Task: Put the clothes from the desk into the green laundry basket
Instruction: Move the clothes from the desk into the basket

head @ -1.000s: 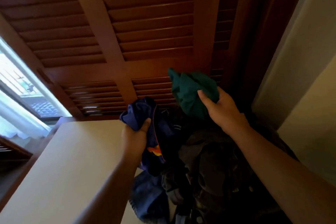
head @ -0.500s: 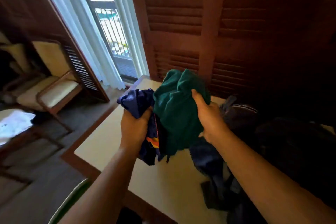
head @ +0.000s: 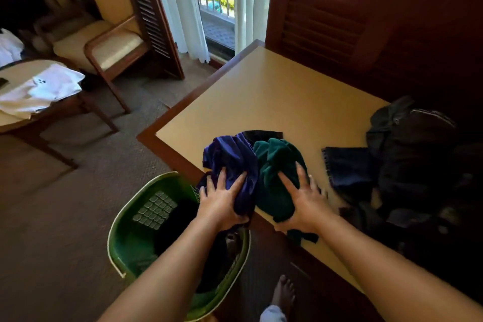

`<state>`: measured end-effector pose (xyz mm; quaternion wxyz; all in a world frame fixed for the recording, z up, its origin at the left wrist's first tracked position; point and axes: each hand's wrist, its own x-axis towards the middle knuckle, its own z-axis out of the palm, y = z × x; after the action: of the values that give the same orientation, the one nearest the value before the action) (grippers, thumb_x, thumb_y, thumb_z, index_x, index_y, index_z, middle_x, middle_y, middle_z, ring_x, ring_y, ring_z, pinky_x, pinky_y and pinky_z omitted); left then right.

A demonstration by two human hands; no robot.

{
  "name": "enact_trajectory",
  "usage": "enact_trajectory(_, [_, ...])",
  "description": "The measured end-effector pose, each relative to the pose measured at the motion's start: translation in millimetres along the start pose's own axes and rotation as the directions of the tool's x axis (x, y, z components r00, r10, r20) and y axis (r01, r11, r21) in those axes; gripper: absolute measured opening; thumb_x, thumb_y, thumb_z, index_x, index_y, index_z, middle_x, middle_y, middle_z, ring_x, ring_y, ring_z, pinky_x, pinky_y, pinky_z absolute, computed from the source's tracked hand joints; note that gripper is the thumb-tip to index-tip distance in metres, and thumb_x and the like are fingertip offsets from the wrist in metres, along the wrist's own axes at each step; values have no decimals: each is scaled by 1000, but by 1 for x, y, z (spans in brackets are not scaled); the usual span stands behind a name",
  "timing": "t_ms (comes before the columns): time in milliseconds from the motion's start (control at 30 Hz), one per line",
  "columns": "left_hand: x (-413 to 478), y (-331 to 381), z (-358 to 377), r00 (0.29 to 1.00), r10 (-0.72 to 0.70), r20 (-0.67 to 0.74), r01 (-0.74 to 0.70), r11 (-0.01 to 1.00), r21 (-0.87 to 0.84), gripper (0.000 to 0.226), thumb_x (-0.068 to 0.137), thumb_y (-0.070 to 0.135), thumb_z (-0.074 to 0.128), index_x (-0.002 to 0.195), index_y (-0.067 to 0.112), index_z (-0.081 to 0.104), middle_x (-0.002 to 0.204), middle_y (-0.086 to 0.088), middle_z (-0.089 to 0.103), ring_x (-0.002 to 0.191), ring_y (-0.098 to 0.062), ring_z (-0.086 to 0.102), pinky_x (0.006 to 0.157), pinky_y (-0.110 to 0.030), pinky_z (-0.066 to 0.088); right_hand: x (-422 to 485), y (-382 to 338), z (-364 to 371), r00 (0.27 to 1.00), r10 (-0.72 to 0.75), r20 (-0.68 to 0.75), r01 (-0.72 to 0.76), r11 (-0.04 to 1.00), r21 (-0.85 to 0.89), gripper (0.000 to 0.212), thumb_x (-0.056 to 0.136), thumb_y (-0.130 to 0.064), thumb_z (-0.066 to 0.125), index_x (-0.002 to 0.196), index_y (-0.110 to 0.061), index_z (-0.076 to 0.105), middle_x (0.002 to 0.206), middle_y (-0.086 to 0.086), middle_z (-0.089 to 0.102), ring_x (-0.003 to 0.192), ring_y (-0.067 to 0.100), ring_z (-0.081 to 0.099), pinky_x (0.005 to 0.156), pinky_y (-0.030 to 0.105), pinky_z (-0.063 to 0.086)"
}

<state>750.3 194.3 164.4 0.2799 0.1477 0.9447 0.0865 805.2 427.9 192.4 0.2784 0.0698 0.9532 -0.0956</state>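
Coming down to bench (head: 274,102) edge | left hand (head: 222,206) grips blue cloth (head: 230,154), right hand (head: 303,206) green cloth (head: 277,165) | basket (head: 115,230) beside, drop next

Both arms reach toward 12 o'clock. The left hand (head: 222,202) grips blue cloth (head: 230,154); the right hand (head: 300,208) grips green cloth (head: 274,162).

Plenty of bare tabletop (head: 274,102) beyond the blue garment (head: 230,154) and green garment (head: 277,165), open right back to the louvred shutter (head: 326,21). The right side is crowded: a dark clothes pile (head: 418,165) fills that end, with a navy fringed cloth (head: 350,167) just beside the right hand (head: 300,206). Down left, the green laundry basket (head: 115,219) sits just beside the tabletop's near edge, mouth open under the left hand (head: 222,201). A bare foot (head: 285,293) stands near its rim.
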Motion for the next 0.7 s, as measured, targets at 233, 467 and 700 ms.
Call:
enact_trajectory(233, [-30,-32,21,955,81,-284,-127,981,-147,76,84,15,69,147,46,39,158,-3,35,135,-32,43,103,-45,50,-1,-30,18,978,54,-200,-36,995,91,108,73,-56,79,152,-49,5,163,11,7,137,39,39,106,50,45])
enact_trajectory(467, [-77,-101,39,956,-138,-260,-82,723,-686,53,75,5,78,112,40,66,106,8,70,97,-11,68,76,-7,45,-39,-101,64,945,-33,-327,102,975,198,86,78,-58,70,150,-45,26,149,10,36,110,34,63,83,41,58])
enact_trajectory(700, [-120,-169,35,815,-492,-306,-23,500,-866,60,75,-9,74,98,44,61,94,13,72,82,2,70,76,-19,55,-64,-183,89,940,-135,-313,256,886,387,81,76,-57,71,149,-43,39,135,-6,51,115,22,61,95,37,54])
